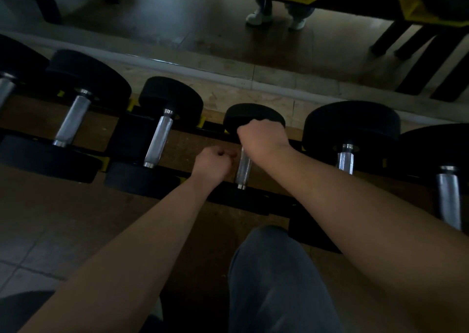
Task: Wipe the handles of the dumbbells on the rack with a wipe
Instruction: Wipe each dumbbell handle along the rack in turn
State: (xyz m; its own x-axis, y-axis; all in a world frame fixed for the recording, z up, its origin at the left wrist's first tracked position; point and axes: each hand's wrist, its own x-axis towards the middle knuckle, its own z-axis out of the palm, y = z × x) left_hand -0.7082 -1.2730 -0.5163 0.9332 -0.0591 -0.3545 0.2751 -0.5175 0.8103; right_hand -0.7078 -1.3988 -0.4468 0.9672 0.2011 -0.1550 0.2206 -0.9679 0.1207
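Single head-worn wide-angle view, looking forward and steeply down from above the person's own arms. Both forearms are entering from the bottom edge and reaching away from the lens, the left hand (212,164) and right hand (261,136) sitting near frame centre. The camera is hanging close over the dumbbell rack (177,152), which is running across the middle band from left to right, bending at the edges with lens distortion. A raised knee (274,269) is filling the lower centre. The wall mirror (203,28) is taking the upper part, showing reflected floor and shoes (258,18). Lighting is dim. No second view for overlap.
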